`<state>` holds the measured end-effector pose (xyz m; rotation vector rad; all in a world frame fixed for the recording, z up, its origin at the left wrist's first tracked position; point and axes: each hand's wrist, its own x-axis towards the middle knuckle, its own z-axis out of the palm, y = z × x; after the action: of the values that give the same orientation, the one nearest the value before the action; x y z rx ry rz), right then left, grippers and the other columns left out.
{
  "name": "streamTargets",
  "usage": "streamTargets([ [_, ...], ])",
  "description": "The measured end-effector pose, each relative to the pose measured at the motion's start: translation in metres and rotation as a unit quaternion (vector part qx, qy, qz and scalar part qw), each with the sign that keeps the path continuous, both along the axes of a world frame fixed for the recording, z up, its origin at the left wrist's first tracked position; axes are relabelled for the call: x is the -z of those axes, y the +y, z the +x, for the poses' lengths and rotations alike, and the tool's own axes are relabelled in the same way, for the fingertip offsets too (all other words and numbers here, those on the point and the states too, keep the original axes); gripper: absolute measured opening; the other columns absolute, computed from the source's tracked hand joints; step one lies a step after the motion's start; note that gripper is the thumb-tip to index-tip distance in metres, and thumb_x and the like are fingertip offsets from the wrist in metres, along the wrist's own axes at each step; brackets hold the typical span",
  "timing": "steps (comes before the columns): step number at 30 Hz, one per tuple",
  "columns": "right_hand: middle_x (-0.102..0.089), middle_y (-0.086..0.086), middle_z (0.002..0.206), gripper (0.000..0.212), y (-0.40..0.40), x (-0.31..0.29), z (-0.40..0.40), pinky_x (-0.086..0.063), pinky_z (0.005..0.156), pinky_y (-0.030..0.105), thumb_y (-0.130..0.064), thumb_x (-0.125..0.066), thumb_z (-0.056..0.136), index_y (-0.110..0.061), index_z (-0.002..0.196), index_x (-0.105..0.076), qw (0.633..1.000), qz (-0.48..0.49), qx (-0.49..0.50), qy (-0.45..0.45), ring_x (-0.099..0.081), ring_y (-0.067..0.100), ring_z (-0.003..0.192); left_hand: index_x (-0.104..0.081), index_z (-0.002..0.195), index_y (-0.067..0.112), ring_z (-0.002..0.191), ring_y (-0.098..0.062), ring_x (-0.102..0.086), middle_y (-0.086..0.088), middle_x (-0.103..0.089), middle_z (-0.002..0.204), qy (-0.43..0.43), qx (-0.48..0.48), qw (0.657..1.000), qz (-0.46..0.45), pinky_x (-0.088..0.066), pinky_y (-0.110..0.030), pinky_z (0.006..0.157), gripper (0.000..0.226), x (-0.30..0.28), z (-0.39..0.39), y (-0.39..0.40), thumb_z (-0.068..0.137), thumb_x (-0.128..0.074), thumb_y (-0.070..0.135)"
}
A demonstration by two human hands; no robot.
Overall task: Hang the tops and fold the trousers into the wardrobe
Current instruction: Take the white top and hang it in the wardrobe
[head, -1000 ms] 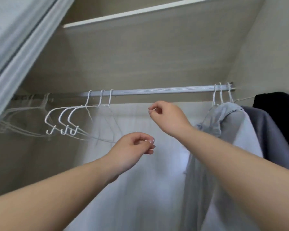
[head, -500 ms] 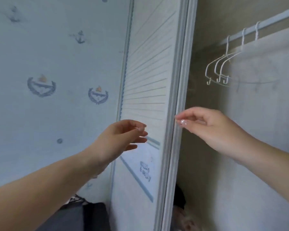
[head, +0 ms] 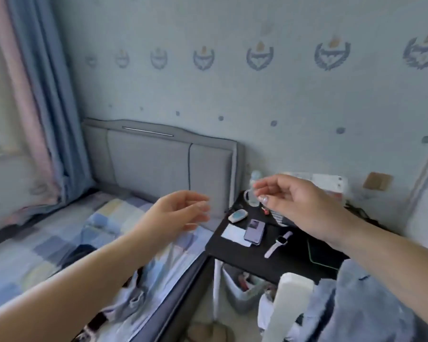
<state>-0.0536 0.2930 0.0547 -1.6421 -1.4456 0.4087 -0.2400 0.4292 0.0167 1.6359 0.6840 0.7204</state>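
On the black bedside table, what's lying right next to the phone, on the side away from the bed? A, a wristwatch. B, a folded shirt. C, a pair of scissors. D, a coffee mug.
A: a wristwatch with a pale strap lies flat on the black table, just right of the phone.

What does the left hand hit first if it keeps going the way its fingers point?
Probably the grey headboard. The left hand hangs empty above the patchwork bed, fingers loose and aimed up and to the right toward the headboard's right panel. Nothing shows between them, though one view leaves depth unclear.
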Motion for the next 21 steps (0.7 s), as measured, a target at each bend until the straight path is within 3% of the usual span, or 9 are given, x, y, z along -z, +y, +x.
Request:
streamTargets([
  [4, -0.070, -0.006, 0.101, 0.017, 0.080, 0.030, -0.102, -0.049, 0.089, 0.016, -0.017, -0.063, 0.089, -0.031, 0.099, -0.064, 0.988, -0.059, -0.143, 0.016, -0.064, -0.001, 0.095, -0.066, 0.096, 0.017, 0.083, -0.008, -0.071, 0.002, -0.074, 0.090, 0.030, -0.138, 0.989, -0.041, -0.052, -0.026, 0.081, 0.008, 0.038, -0.139, 0.021, 0.092, -0.058, 0.016],
  [8, -0.070, -0.005, 0.102, 0.018, 0.140, 0.059, -0.198, -0.050, 0.087, 0.017, -0.015, -0.062, 0.090, -0.031, 0.098, -0.063, 0.958, -0.096, -0.269, 0.020, -0.065, 0.001, 0.095, -0.066, 0.098, 0.017, 0.087, -0.012, -0.071, -0.002, -0.074, 0.095, 0.033, -0.257, 0.963, -0.078, -0.053, -0.032, 0.087, 0.009, 0.064, -0.244, 0.014, 0.091, -0.060, 0.019],
  [15, -0.068, -0.006, 0.101, 0.021, 0.209, 0.115, -0.331, -0.051, 0.085, 0.020, -0.015, -0.064, 0.088, -0.033, 0.099, -0.060, 0.893, -0.144, -0.426, 0.019, -0.064, 0.002, 0.091, -0.064, 0.105, 0.009, 0.087, -0.015, -0.068, -0.009, -0.070, 0.101, 0.018, -0.405, 0.903, -0.144, -0.049, -0.037, 0.092, 0.016, 0.116, -0.358, -0.007, 0.092, -0.059, 0.016],
  [19, -0.067, -0.006, 0.100, 0.019, 0.247, 0.144, -0.380, -0.050, 0.082, 0.015, -0.016, -0.063, 0.089, -0.030, 0.101, -0.059, 0.863, -0.172, -0.475, 0.018, -0.065, -0.001, 0.088, -0.064, 0.099, 0.015, 0.087, -0.017, -0.067, -0.008, -0.071, 0.098, 0.011, -0.460, 0.870, -0.178, -0.046, -0.043, 0.093, 0.008, 0.150, -0.392, 0.001, 0.093, -0.058, 0.016],
  [21, -0.067, -0.005, 0.099, 0.018, 0.265, 0.159, -0.398, -0.051, 0.082, 0.019, -0.015, -0.062, 0.090, -0.029, 0.101, -0.059, 0.850, -0.191, -0.490, 0.019, -0.065, 0.006, 0.091, -0.064, 0.101, 0.015, 0.090, -0.018, -0.066, -0.010, -0.070, 0.104, 0.019, -0.486, 0.850, -0.203, -0.048, -0.040, 0.092, 0.010, 0.164, -0.403, 0.008, 0.094, -0.057, 0.018],
])
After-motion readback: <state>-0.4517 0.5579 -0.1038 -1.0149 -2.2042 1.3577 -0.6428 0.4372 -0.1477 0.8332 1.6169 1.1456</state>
